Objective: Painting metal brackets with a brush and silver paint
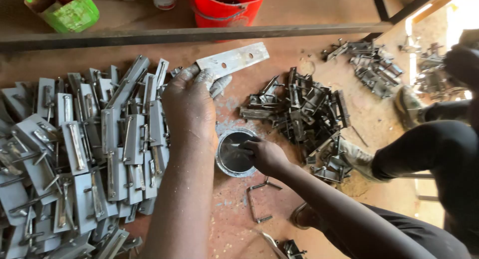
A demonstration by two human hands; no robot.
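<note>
My left hand (192,102), smeared with silver paint, is shut on one end of a flat grey-painted metal plate (234,59) with two holes, held above the reddish floor. My right hand (264,154) reaches into an open round tin of silver paint (230,157), its fingers closed on something small at the paint's surface; what it grips is hidden. To my left lies a large pile of grey-painted door-bolt plates (75,149). To the right of the tin is a heap of bare dark metal bolt parts (304,114).
A red bucket (227,7) and a green container (67,9) stand beyond a metal bar (199,34) at the top. Another pile of metal parts (371,64) lies far right. A seated person's leg and shoe (424,154) are at right. Loose U-shaped rods (259,201) lie below the tin.
</note>
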